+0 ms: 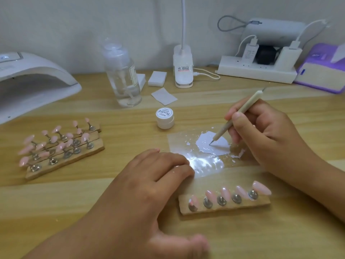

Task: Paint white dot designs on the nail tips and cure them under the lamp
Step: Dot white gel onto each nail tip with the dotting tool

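I am loading the tip: the dotting tool is tilted, its fine point in the white gel puddle on the clear sheet. I would take only a small bead (too much floods the dot) and lift straight up. My right hand pinches the tool like a pen, the other fingers curled. My left hand lies flat with straight fingers, its fingertips at the sheet's near corner. The nail tips stand on the wooden strip nearest me, and the curing lamp is far left.
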`<state>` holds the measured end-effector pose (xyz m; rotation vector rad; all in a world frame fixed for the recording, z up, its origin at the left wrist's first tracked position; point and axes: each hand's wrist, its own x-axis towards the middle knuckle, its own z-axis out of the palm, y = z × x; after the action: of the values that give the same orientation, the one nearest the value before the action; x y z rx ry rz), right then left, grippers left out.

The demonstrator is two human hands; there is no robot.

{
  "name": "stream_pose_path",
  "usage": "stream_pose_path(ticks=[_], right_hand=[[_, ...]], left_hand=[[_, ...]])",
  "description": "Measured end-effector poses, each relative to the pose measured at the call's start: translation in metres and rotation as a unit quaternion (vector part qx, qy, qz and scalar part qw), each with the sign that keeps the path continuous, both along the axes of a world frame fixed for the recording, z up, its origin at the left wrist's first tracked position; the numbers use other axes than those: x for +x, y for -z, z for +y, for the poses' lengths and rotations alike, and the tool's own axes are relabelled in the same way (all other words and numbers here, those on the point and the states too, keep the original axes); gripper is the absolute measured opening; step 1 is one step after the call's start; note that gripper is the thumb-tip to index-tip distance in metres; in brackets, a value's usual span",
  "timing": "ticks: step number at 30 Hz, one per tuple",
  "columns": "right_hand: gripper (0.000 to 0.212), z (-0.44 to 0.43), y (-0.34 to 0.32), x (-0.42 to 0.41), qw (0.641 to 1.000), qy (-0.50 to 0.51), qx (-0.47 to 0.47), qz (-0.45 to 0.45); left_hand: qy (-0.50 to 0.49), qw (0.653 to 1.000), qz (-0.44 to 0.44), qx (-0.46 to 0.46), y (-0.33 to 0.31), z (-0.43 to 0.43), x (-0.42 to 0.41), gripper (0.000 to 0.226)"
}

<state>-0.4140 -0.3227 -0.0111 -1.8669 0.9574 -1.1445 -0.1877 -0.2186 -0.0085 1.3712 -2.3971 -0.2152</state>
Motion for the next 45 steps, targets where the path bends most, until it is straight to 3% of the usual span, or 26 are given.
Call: stream_pose_path(ticks=[24, 35, 43, 45], right_hand=[[0.012, 0.0028, -0.0034, 0.0008, 0.999, 0.010, -0.031, 0.039], [0.012, 0.0043, -0.0058, -0.0004, 0.998, 0.033, -0.062, 0.003], [0.015, 0.0041, -0.0041, 0.0001, 0.996, 0.036, -0.066, 0.048], [0.014, 0.0020, -0.0030, -0.0003, 0.997, 0.037, -0.064, 0.018]], left_hand=[[-0.010, 0.999, -0.006, 0.039, -0.0085, 0.0054, -0.0019, 0.065], [-0.008, 1.000, -0.004, 0.028, -0.0067, 0.0048, -0.0011, 0.060], [-0.002, 1.000, 0.005, 0.021, -0.0056, 0.0039, -0.0006, 0.060], [-0.001, 1.000, 0.013, 0.021, -0.0048, 0.0038, 0.0004, 0.059]])
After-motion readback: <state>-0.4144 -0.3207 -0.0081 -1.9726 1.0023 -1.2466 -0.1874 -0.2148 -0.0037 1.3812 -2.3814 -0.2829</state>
